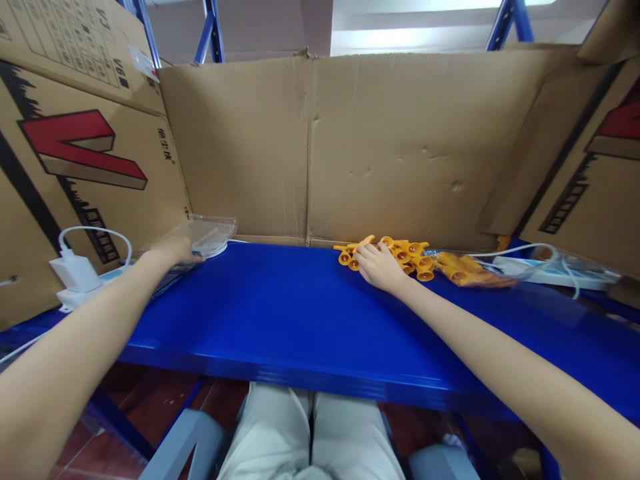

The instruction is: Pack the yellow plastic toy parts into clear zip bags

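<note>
At the back of the blue tabletop, my right hand (381, 268) is over the left end of a pile of small orange horn-shaped plastic pieces (414, 249). Its fingers are closed on one orange horn-shaped piece (368, 239) at the top of the pile. My left hand (173, 251) reaches to the far left, beside a stack of clear plastic bags (205, 233) and over a dark flat item (170, 280). Its fingers are mostly hidden and slightly blurred, so whether they hold anything is unclear.
A clear bag of orange pieces (473, 272) lies right of the pile. White power strips with cables sit at both ends, one carrying a white charger (75, 270). Cardboard walls (240, 147) enclose the blue table (280, 307) at the back and sides.
</note>
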